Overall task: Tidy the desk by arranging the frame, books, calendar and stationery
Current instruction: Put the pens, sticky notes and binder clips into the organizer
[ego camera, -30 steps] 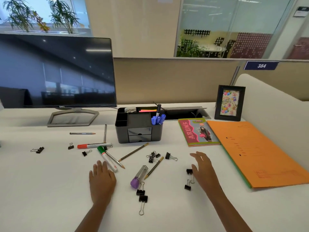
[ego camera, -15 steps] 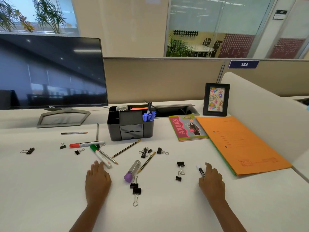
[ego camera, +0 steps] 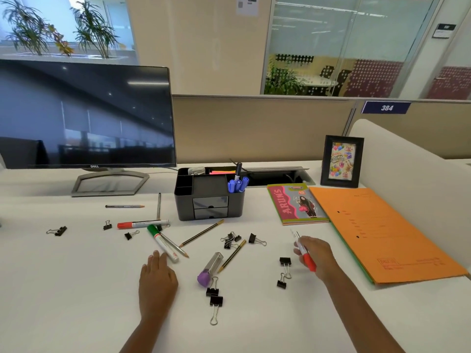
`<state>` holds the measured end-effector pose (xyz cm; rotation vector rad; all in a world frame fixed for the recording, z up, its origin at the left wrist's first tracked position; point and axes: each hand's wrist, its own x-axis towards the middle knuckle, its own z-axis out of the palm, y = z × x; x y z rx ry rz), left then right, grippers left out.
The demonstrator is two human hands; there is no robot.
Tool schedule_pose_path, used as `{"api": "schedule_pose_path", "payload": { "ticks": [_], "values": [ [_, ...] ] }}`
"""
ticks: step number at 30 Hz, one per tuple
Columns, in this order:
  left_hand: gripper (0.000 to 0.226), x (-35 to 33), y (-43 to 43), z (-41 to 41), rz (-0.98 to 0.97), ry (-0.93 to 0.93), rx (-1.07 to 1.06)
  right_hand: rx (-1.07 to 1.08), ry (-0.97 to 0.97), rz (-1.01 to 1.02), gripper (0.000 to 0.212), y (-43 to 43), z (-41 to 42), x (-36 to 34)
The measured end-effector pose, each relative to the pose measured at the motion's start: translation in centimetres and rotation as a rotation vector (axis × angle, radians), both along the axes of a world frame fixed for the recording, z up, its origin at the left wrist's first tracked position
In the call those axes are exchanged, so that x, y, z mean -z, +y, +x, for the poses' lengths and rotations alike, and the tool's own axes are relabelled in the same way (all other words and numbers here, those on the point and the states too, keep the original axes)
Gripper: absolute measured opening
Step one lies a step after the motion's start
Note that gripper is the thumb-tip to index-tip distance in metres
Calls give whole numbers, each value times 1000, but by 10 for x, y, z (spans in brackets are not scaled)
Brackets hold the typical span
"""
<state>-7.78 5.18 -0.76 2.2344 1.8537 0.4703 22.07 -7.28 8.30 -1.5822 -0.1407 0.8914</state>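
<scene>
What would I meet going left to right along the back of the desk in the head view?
Monitor → organiser → book → frame, with the orange folder spreading out in front of it.

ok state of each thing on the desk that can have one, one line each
monitor: screen dark, upright
photo frame: standing upright
organiser drawers: both shut
blue pens: capped, standing in the organiser
red-capped marker: capped, held in the right hand
green-capped marker: capped, lying flat
left hand: flat on the desk, empty
orange folder: closed, flat
book: closed, flat
</scene>
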Motion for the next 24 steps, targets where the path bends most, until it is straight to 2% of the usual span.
{"api": "schedule_pose_path", "payload": {
  "ticks": [2,3,7,9,11,14,15,17,24],
  "values": [
    [53,-1,0,0,-10,8,-4,2,278,103,8,13,2,-10],
    [53,-1,0,0,-10,8,-8,-7,343,136,7,20,2,-15],
    [52,-3,1,0,0,12,-17,-28,309,268,21,53,1,-35],
    [51,-4,2,0,0,25,-21,-73,190,260,19,69,0,-48],
    [51,-3,3,-1,1,35,-27,-134,-7,201,18,87,1,-65],
    [51,-4,4,-1,2,43,-37,-275,-548,42,21,115,5,-85],
    [51,-5,4,-1,-1,48,-41,-275,-635,53,24,122,5,-92],
    [50,-6,4,-1,1,62,-45,-273,-749,99,27,137,5,-100],
    [48,-10,5,-1,37,59,-63,-450,-1073,-67,22,180,-14,-106]
  ]
}}
